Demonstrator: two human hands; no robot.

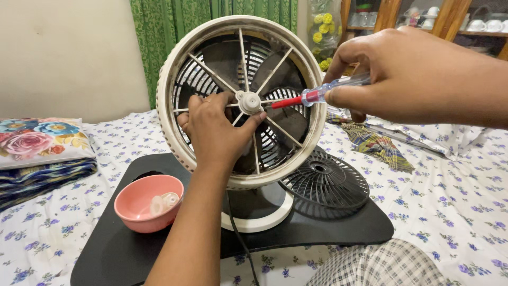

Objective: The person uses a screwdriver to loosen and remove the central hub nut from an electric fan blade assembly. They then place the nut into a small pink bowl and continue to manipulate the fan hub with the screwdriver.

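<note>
A small cream table fan (pixel 174 85) stands upright on a black board (pixel 338 222), its dark blades showing behind thin white spokes. My left hand (pixel 214 130) grips the spokes and blade beside the white hub (pixel 250 101). My right hand (pixel 413 77) holds a screwdriver (pixel 312 96) with a clear handle and red shaft, its tip right at the hub. The fan's base (pixel 264 212) and black cord sit below.
A detached black fan grille (pixel 325 182) lies on the board at right. A pink bowl (pixel 145 204) with small pale plastic parts sits at left. The bed has a floral sheet, folded cloths and a flowered pillow (pixel 37 140); green curtains hang behind.
</note>
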